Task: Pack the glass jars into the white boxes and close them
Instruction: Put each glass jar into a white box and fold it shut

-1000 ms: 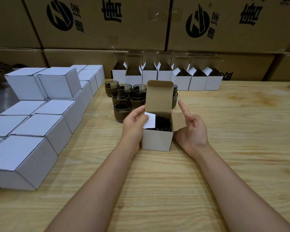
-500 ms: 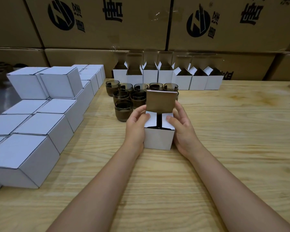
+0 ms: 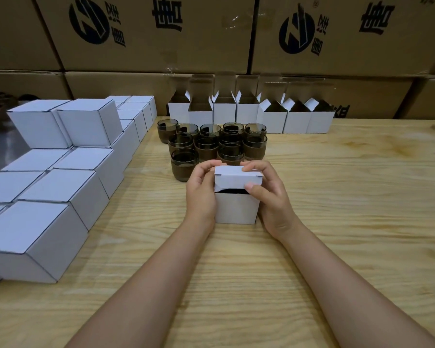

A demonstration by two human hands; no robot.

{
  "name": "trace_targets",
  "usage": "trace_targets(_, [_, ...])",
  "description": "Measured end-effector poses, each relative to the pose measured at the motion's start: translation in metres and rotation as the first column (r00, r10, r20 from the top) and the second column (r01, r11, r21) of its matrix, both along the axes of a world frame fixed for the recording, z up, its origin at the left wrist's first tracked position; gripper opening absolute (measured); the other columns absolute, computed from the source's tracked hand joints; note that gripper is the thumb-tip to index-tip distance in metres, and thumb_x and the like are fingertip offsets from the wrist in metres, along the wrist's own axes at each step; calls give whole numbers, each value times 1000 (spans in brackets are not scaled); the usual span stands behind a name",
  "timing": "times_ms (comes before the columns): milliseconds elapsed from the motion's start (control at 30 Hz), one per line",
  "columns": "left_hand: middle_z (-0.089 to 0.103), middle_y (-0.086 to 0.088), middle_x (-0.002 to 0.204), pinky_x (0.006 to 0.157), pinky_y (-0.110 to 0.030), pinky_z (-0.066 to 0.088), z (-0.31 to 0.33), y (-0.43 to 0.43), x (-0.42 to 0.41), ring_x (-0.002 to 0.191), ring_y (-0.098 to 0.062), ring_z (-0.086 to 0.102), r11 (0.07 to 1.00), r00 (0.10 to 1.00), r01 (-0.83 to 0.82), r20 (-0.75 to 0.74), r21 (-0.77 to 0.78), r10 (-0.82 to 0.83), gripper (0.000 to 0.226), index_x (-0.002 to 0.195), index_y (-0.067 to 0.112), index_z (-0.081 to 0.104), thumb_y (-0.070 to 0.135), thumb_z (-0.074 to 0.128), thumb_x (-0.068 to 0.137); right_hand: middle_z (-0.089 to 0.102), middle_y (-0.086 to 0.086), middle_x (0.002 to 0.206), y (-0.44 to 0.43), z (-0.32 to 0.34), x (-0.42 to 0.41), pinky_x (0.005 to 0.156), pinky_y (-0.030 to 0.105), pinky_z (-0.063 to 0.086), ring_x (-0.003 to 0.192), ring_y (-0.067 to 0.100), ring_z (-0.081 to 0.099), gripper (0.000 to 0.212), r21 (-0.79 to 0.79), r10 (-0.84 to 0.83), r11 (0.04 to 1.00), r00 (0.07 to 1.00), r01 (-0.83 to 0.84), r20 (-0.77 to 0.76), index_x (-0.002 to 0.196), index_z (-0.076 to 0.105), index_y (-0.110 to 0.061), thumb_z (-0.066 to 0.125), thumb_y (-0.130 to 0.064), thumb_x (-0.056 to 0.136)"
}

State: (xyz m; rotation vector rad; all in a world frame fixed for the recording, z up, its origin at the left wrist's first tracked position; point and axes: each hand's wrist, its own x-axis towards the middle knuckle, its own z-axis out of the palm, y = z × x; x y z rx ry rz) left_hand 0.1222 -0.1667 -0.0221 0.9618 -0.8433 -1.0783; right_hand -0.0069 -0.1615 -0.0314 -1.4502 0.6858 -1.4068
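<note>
A small white box [image 3: 236, 209] stands on the wooden table [image 3: 337, 222] in front of me, its lid folded down almost flat with a dark gap under the front edge. The jar inside is barely visible through that gap. My left hand [image 3: 201, 194] grips the box's left side with fingers curled onto the lid. My right hand [image 3: 269, 194] holds the right side, thumb pressing the lid's front edge. Behind the box stand several dark glass jars [image 3: 211, 144]. A row of open white boxes [image 3: 249, 111] lines the back.
Several closed white boxes [image 3: 60, 184] are stacked along the left side of the table. Large brown cartons [image 3: 161, 33] form a wall behind the table. Bare wood stretches to the right and toward me.
Both side flaps were folded in over the jar, then the upright top lid came down onto the box. Both hands moved up onto the lid.
</note>
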Motion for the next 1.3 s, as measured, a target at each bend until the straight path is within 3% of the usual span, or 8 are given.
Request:
trace_targets(267, [63, -5, 98, 82, -42, 46, 0, 5, 0, 93, -23, 58, 996, 999, 36, -6, -77, -36, 27, 88, 14, 60, 40, 56, 89, 61, -11, 110, -2, -2, -4, 92, 35, 40, 124, 24, 46, 23, -27, 6, 1000, 999, -7, -42, 85, 66, -34, 66, -29, 63])
trace_targets(433, [59, -8, 98, 84, -44, 41, -3, 7, 2, 95, -27, 52, 981, 994, 111, 11, -158, -111, 41, 91, 12, 57, 38, 67, 60, 54, 1, 116, -3, -3, -6, 94, 33, 37, 124, 21, 44, 25, -37, 12, 999, 994, -16, -105, 92, 59, -18, 63, -16, 67])
trace_targets(567, [59, -7, 99, 77, -36, 42, -3, 7, 3, 92, -23, 52, 982, 990, 144, 28, -119, -141, 44, 92, 14, 57, 28, 65, 51, 47, 6, 126, -4, 0, -8, 93, 37, 35, 118, 23, 45, 23, 130, 76, 989, 997, -77, 7, 91, 60, -8, 48, -23, 78])
trace_targets(733, [59, -4, 99, 65, -27, 51, 0, 3, 15, 81, -16, 61, 950, 949, 314, -17, -10, -314, 46, 105, 20, 57, 10, 57, 60, 49, -1, 125, -8, 1, -9, 93, 34, 37, 118, 19, 46, 26, 204, 88, 976, 996, -81, -23, 94, 63, -11, 48, -13, 72])
trace_targets(933, [61, -5, 113, 76, -29, 52, 7, 9, 27, 93, -18, 62, 903, 903, 429, -7, -3, -429, 53, 117, 20, 56, 10, 60, 66, 55, 2, 118, -10, 1, -15, 86, 29, 48, 104, 16, 55, 44, 192, 161, 967, 986, -168, 49, 121, 53, -21, 53, -11, 78])
trace_targets(1067, [58, 2, 116, 92, -34, 40, 13, 15, 23, 111, -15, 53, 958, 922, 288, 268, 1, -278, 8, 94, 17, 65, 13, 61, 88, 57, 6, 115, -10, 2, -17, 82, 26, 51, 99, 14, 60, 52, 233, 166, 954, 981, -186, 102, 128, 50, -18, 56, -13, 77])
trace_targets(1167, [54, 14, 105, 88, -23, 35, 20, 23, 17, 114, -2, 48, 980, 803, 188, 585, -64, -116, 24, 80, 27, 64, 46, 53, 91, 63, 3, 106, -12, 3, -18, 80, 23, 51, 93, 12, 64, 51, 268, 163, 943, 977, -196, 139, 127, 51, -17, 58, -12, 76])
trace_targets(1300, [22, 5, 152, 98, -35, 38, 17, 37, 6, 140, -15, 24, 997, 300, 69, 953, 31, -50, 70, 109, 36, 48, 82, 58, 58, 66, 3, 104, -13, 3, -20, 78, 25, 54, 92, 15, 65, 53, 290, 165, 935, 975, -203, 149, 129, 50, -18, 61, -12, 77])
